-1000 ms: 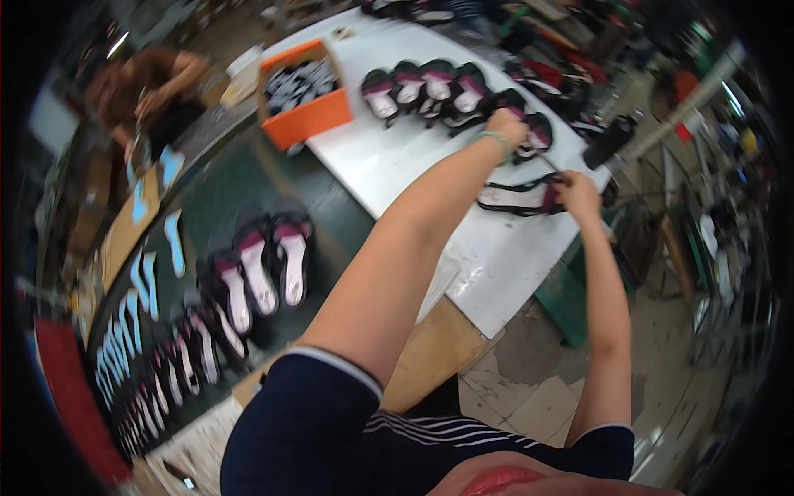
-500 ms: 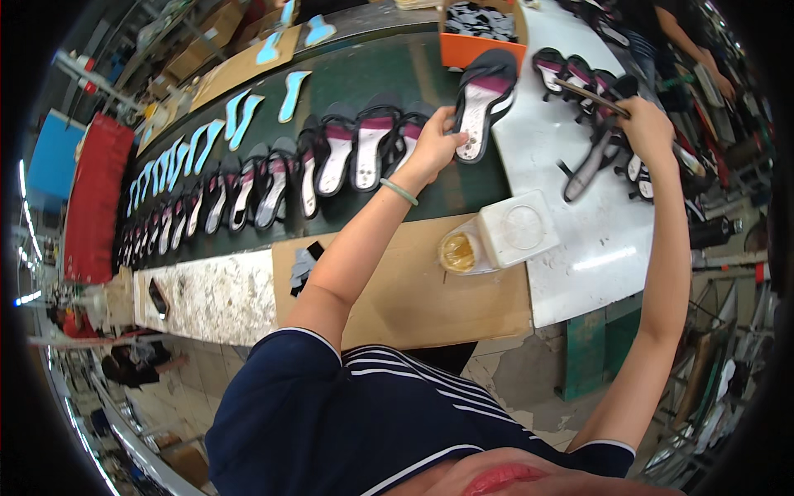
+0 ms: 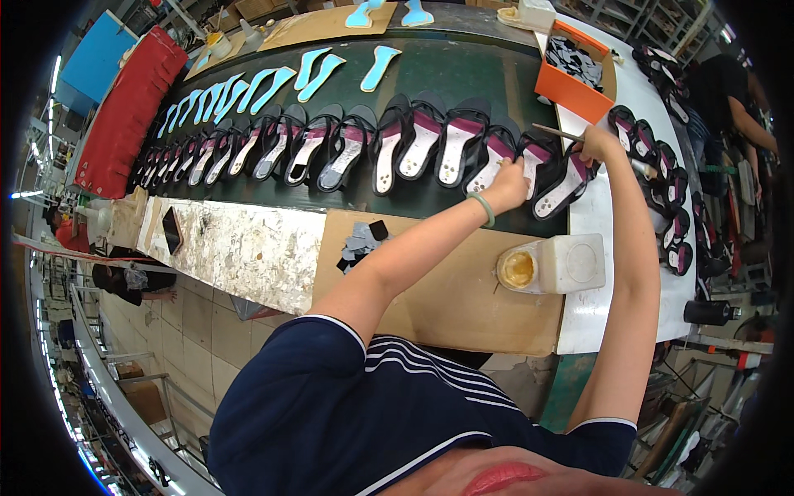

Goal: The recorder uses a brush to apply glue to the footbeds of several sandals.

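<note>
On the green belt point(image 3: 347, 219), my left hand point(image 3: 509, 186) is closed with its fingertips on a black-strapped sandal point(image 3: 536, 169) with a white and maroon insole. Another sandal point(image 3: 490, 169) lies just left of it, partly behind my fingers. My right hand point(image 3: 602, 147) is closed around a thin wooden-handled brush point(image 3: 556, 131), held crosswise. Below that hand, at the belt's right end, a further sandal point(image 3: 561, 192) lies tilted; its strap is close to my fingers, and I cannot tell whether they grip it.
A long row of sandals point(image 3: 339, 153) runs leftward along the belt, with pale blue insole-shaped pieces point(image 3: 318, 77) behind. An orange box point(image 3: 571, 93) of grey scraps stands far right. More sandals point(image 3: 674, 186) lie on the white table. Nearer are a yellow glue cup point(image 3: 518, 269), white container point(image 3: 572, 263) and cardboard point(image 3: 447, 310).
The view has shifted rightward. My left hand has brought its raised sandal down to the belt. My right hand has moved from the white table to the belt's end, still holding the brush.
</note>
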`<state>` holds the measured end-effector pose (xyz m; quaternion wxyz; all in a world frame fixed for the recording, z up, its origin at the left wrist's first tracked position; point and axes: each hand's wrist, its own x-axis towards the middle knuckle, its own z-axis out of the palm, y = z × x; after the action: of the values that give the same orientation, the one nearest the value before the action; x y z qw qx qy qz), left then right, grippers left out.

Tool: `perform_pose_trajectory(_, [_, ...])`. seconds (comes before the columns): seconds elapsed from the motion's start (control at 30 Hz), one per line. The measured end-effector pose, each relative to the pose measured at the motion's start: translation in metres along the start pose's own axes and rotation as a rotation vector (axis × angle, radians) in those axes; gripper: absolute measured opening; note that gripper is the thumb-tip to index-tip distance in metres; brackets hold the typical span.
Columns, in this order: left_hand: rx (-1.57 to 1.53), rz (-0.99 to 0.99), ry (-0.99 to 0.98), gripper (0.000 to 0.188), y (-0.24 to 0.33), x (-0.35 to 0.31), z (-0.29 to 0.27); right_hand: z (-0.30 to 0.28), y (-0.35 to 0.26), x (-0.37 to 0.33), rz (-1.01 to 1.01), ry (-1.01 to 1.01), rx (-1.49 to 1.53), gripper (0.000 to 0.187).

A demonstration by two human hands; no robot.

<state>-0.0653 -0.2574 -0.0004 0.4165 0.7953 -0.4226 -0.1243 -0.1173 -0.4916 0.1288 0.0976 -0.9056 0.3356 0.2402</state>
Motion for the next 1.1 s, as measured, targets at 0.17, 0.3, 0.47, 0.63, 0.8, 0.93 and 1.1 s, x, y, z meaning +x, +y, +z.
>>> perform_pose_trajectory(0.17, [-0.149, 0.301, 0.065, 0.021, 0.019, -0.041, -0.1, -0.013, -0.004, -0.06, -0.14, 0.459, 0.034, 0.059])
perform_pose_trajectory(0.3, [0.056, 0.242, 0.444, 0.027, -0.059, -0.08, -0.185, -0.039, -0.043, -0.165, -0.275, 0.887, 0.383, 0.035])
perform_pose_trajectory(0.47, [-0.039, -0.231, 0.222, 0.077, -0.121, -0.111, -0.205, -0.018, -0.069, -0.287, -0.4, 0.95, 1.25, 0.042])
perform_pose_trajectory(0.63, [-0.716, -0.418, 0.36, 0.066, -0.199, -0.067, -0.169, 0.061, -0.077, -0.338, -0.363, 0.752, 1.314, 0.063])
perform_pose_trajectory(0.8, [-1.14, -0.583, 0.201, 0.038, -0.17, -0.053, -0.17, 0.149, -0.108, -0.331, -0.098, 0.628, 1.414, 0.033])
perform_pose_trajectory(0.93, [-1.084, -0.422, 0.343, 0.037, -0.165, -0.053, -0.179, 0.174, -0.119, -0.309, 0.012, 0.697, 1.095, 0.015])
perform_pose_trajectory(1.1, [-1.165, -0.333, 0.436, 0.049, -0.14, -0.076, -0.258, 0.189, -0.116, -0.283, 0.031, 0.745, 0.886, 0.015])
